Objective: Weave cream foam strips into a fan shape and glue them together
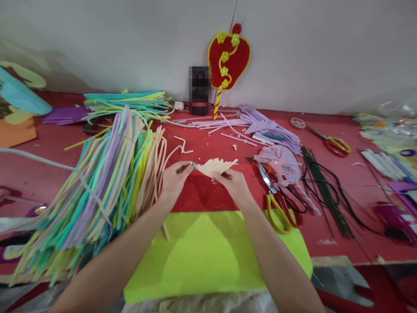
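Observation:
A small cream fan-shaped piece [215,166], seemingly of pipe cleaners laid side by side, is held above the red table [202,191]. My left hand [174,179] pinches its left tip between thumb and fingers. At its lower right, my right hand [233,180] grips the piece, thumb in front. Just left of my left hand lie cream pipe cleaners [151,167], part of a big multicoloured bundle [94,182]. Short bent cream pieces [183,145] rest behind the hands. A lime-green sheet [202,256] lies under my forearms.
Scissors [275,204] and a pink glue gun [276,163] lie right of my right hand, near dark green stems [325,191] and a black cord. Lilac pipe cleaners [267,124] lie farther back. A red heart-shaped decoration [216,61] stands by the wall. More scissors [329,139] lie back right.

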`<state>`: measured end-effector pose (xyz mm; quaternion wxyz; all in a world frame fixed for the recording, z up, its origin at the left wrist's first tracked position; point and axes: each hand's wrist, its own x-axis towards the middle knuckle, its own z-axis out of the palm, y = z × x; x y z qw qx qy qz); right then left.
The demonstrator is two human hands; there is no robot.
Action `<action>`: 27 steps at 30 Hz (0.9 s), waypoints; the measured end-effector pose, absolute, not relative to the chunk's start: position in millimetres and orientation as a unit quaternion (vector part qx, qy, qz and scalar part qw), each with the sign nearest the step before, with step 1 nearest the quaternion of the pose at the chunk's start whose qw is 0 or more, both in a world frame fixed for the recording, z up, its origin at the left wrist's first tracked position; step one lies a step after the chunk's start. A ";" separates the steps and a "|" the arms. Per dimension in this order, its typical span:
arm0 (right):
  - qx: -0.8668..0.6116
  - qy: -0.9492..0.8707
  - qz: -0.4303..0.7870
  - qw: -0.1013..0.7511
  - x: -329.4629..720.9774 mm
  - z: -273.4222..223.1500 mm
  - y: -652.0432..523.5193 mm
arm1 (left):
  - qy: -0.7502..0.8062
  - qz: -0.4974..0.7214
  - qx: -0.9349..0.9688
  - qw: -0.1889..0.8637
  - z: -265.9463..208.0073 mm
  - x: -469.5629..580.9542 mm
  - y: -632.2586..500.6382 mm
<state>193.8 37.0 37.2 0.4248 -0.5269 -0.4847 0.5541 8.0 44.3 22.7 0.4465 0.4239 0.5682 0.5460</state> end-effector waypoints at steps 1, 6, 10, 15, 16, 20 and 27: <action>-0.526 -0.488 0.552 0.425 194.4 37.5 37.2 | 0.572 0.542 0.429 0.441 22.9 7.6 44.4; -0.514 -0.493 0.550 0.437 195.0 37.0 38.0 | 0.580 0.530 0.448 0.426 24.4 6.4 44.8; -0.514 -0.487 0.550 0.444 191.7 33.7 38.0 | 0.578 0.533 0.447 0.427 23.7 6.7 45.2; -0.516 -0.487 0.563 0.424 187.6 31.2 36.8 | 0.571 0.535 0.443 0.437 25.8 9.2 44.2; -0.519 -0.488 0.564 0.417 187.4 31.2 36.5 | 0.572 0.534 0.445 0.436 26.8 9.7 43.8; -0.530 -0.500 0.555 0.403 187.9 31.4 35.8 | 0.574 0.528 0.449 0.437 29.6 10.9 42.4; -0.546 -0.512 0.528 0.401 189.2 29.8 36.3 | 0.570 0.530 0.459 0.428 24.2 12.0 43.6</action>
